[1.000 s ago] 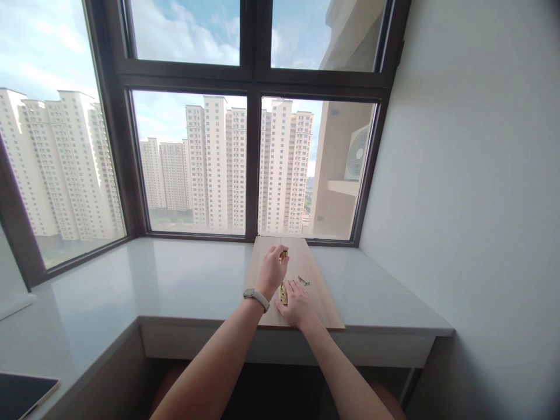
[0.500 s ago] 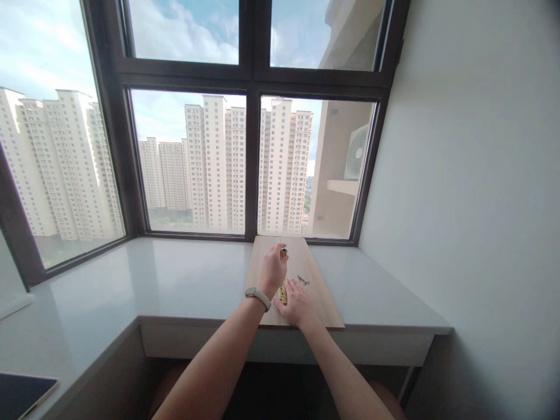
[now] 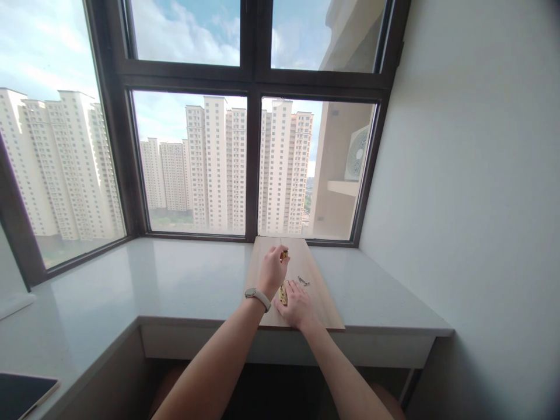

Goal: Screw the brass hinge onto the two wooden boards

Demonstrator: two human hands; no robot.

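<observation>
My left hand [image 3: 272, 269], with a light-banded watch [image 3: 258, 297] at the wrist, is closed and raised over the middle of a wooden board [image 3: 321, 306]. A small gold and dark object [image 3: 284, 255] sticks out between its thumb and fingers; its kind is too small to tell. My right hand [image 3: 298, 304] rests low on the board. Its thumb and forefinger lie around a shiny gold-coloured piece [image 3: 283, 295], partly covered by both hands, while its other fingers stretch forward. Just past those fingertips lies a small thin metal item [image 3: 303, 281].
The board lies on a white counter [image 3: 188, 280] and reaches from its front edge to the dark window frame [image 3: 251, 175]. A white wall [image 3: 464, 175] rises on the right. At the lower left is a dark flat device [image 3: 24, 392].
The small object in my left hand has turned slightly, with the fingers shifting around it. My right hand and the gold-coloured piece stay in place.
</observation>
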